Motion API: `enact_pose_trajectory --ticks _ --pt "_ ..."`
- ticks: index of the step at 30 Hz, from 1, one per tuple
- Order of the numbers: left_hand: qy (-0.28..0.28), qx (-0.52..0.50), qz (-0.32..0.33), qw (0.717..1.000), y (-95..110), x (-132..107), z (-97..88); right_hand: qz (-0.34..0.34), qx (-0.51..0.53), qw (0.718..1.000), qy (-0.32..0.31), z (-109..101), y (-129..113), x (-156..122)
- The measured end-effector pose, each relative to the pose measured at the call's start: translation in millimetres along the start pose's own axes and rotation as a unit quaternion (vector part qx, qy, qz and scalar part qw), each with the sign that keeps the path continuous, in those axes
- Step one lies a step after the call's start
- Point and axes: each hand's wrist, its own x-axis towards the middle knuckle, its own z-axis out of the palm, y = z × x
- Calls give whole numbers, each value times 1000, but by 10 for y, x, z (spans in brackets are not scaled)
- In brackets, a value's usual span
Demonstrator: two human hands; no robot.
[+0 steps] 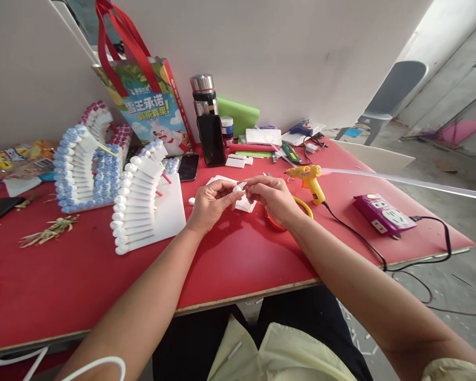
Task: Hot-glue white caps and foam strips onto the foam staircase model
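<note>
Above the red table, both my hands meet in front of me. My left hand (216, 203) is closed, thumb and fingers pinching a small white rolled piece (238, 189). On the piece's other side, the fingertips of my right hand (273, 198) are closed on it too. Beneath my hands lie white sheets (244, 204), partly covered. A similar white roll (191, 201) rests beside my left hand. To the left stands a curved row of white sticks with rounded ends (137, 206) on a white board (173, 206). Orange-handled scissors (275, 222) are partly hidden behind my right hand.
A yellow glue gun (311, 182) with a long clear stick lies right of my hands, its cord running near a purple power strip (384, 214). At the back stand a steel flask (203, 95), a black phone (211, 140) and a printed bag (150, 106). Blue-tipped models (73, 169) stand left.
</note>
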Motion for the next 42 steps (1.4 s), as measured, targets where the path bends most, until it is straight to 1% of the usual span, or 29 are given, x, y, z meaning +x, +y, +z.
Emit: enact_pose_trajectory --ticks 4,9,13,22,30,37,42 --pt "1 -2 -5 1000 -6 4 -10 -17 -9 1000 -10 -21 -3 14" --pt "8 14 -9 1000 -11 14 -15 -1 -8 1000 -19 -41 -45 19" --pt "7 23 -15 1000 -3 15 -11 10 -28 999 -29 -67 -55 29" --pt "7 36 -29 999 -26 20 -43 3 -74 997 -15 -58 -51 21" --pt "4 72 -34 997 -59 18 -58 28 -97 995 5 -52 -78 18" --pt "17 91 -24 995 -106 29 -65 36 -105 994 -14 -85 -18 40" --pt "16 101 -21 995 -81 23 -56 39 -108 993 -10 -77 -10 39"
